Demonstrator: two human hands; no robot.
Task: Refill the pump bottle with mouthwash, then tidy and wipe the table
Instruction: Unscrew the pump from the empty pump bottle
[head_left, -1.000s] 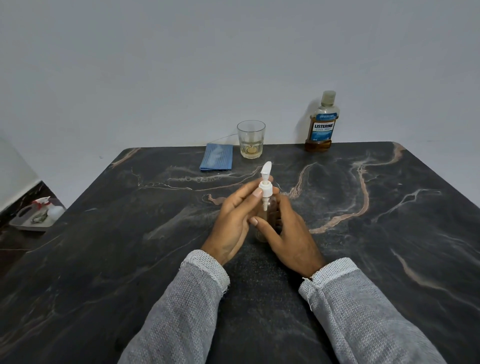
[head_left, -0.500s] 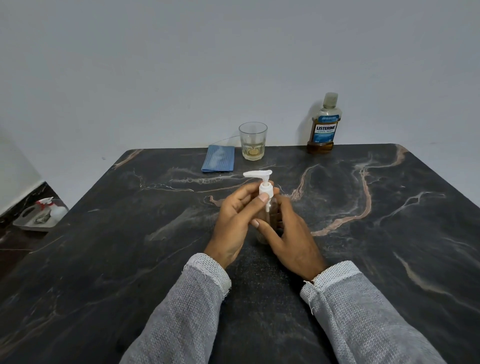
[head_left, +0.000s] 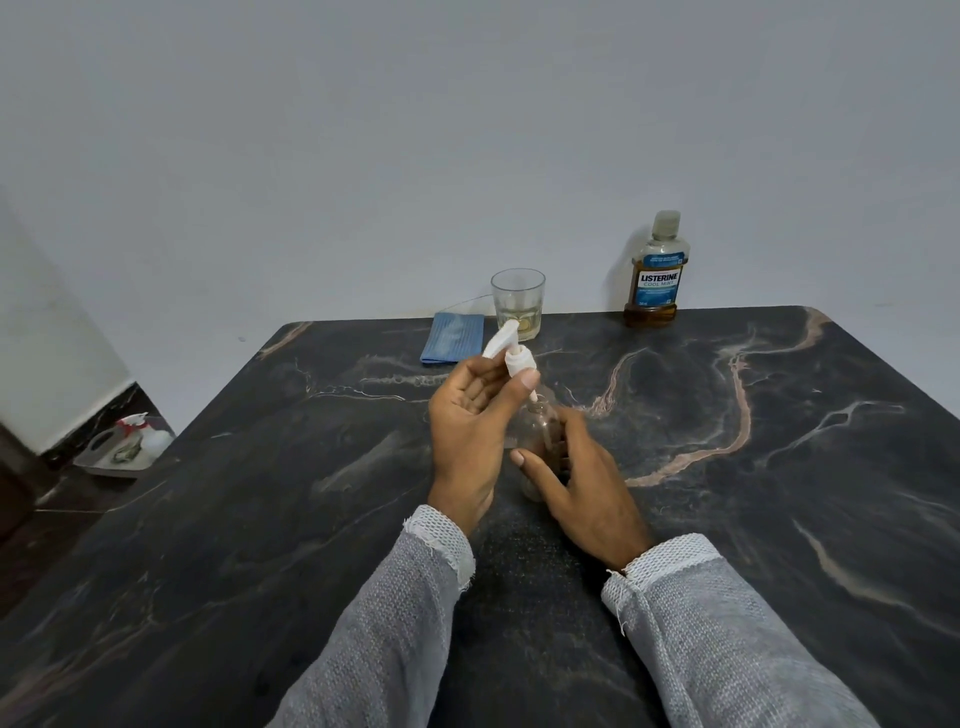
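A small clear pump bottle (head_left: 540, 436) stands on the dark marble table (head_left: 727, 519) in front of me. My right hand (head_left: 582, 483) wraps round its body from the right. My left hand (head_left: 472, 426) pinches the white pump head (head_left: 511, 353), which is lifted above the bottle's neck with its tube still reaching down into the opening. The mouthwash bottle (head_left: 653, 270), capped and holding amber liquid, stands at the far edge to the right. A folded blue cloth (head_left: 453, 338) lies at the far edge.
A drinking glass (head_left: 518, 301) with a little pale liquid stands at the far edge beside the cloth. A white wall rises right behind the table. On the floor at the left sits a tray (head_left: 122, 447) with a spray bottle.
My left hand has turned the pump head and raised it off the bottle's neck. The nozzle now points up and to the left. My right hand stays on the bottle.
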